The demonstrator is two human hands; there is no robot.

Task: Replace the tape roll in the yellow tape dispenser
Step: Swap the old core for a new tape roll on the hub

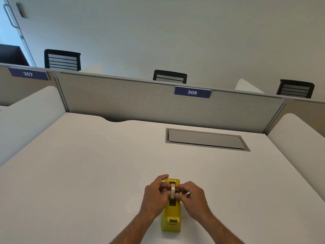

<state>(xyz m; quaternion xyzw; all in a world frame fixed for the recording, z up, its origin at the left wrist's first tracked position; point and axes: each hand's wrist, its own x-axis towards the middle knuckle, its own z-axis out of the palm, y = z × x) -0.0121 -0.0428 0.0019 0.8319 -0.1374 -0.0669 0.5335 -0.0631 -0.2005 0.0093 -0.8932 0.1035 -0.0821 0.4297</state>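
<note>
A yellow tape dispenser [172, 213] stands on the white desk [88, 173] near the front edge, its long side running away from me. A pale tape roll [172, 191] stands on edge over the dispenser's open slot. My left hand [154, 196] pinches the roll from the left. My right hand [192, 198] pinches it from the right. Both sets of fingertips meet at the roll's hub, which they hide. The cutter end [173, 221] of the dispenser points toward me.
A grey cable hatch [205, 139] is set into the desk at the back right. A grey partition [140, 101] with a "306" label [192, 92] closes off the far side. Curved white side panels flank the desk, and black chair backs show beyond.
</note>
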